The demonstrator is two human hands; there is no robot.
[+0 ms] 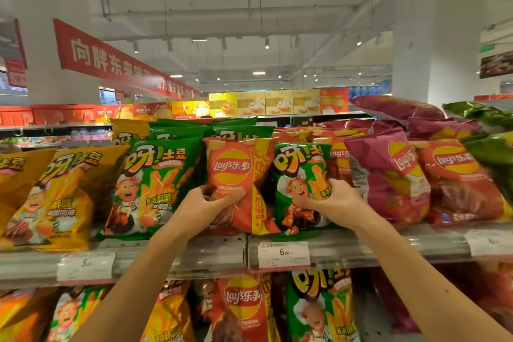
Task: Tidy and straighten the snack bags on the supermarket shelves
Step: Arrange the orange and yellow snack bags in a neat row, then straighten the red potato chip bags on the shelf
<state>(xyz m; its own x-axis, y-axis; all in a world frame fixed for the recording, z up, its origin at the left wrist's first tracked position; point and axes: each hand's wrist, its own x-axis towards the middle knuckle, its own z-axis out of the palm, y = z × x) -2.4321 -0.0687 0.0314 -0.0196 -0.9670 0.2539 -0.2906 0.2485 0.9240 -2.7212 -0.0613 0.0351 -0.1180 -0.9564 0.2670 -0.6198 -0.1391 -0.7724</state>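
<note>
- The top shelf (388, 247) runs across in front of me, and its front row is a mix: yellow bags (63, 197) on the left, a big green bag (155, 189) next, purple bags (388, 178) and more red ones off to the right. I judge the row wants its faces square to the aisle and like bags kept together.
- My two bags sit at the middle of that row, just above the price tag (283, 254). The red Lay's bag (236, 175) stands nearly upright, and the small green bag (299, 175) is just beside it on the right, its top leaning left toward the red one.
- My left hand (213, 203) grips the lower part of the red Lay's bag, fingers curled into the foil. I hold low and lightly so I don't crush the chips, and turn the logo to face forward.
- My right hand (330, 197) clutches the small green bag at its right edge, thumb over the front. This bag looks out of place among the red ones, so I think it belongs with the green bags to the left.
- The bags are puffed and slippery, so I set each bottom edge flat on the shelf before letting go, or it may tip forward.
</note>
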